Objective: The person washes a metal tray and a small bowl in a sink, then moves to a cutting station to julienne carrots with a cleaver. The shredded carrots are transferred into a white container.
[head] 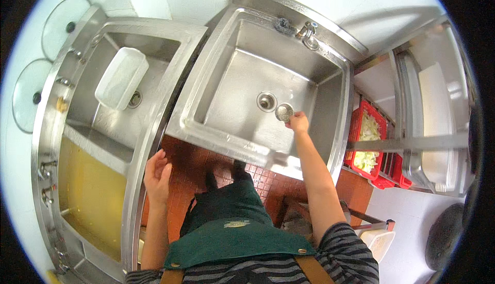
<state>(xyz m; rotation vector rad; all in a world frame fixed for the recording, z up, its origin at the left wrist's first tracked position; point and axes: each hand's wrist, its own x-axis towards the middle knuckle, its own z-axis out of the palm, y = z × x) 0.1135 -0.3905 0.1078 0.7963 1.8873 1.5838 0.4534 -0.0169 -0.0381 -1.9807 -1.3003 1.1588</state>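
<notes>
My right hand (298, 122) grips a round metal sink strainer (284, 112) by its edge, inside a deep stainless steel sink (247, 77). Just left of the strainer is the open drain hole (267, 101). The basin around it looks wet. My left hand (157, 173) holds nothing; its fingers are loosely spread by the front rim of the neighbouring steel sink unit (145, 144). A white rectangular plastic tub (122, 78) lies tilted in that unit's far basin, partly covering its drain (135, 99).
Yellowish liquid (91, 195) fills the near left basin. A tap (309, 32) and dark scouring pad (283, 25) sit on the back ledge. On the right, a steel rack (406, 143) holds a red basket (365, 141) of cut pale-green vegetables. Glass lids (31, 94) hang at left.
</notes>
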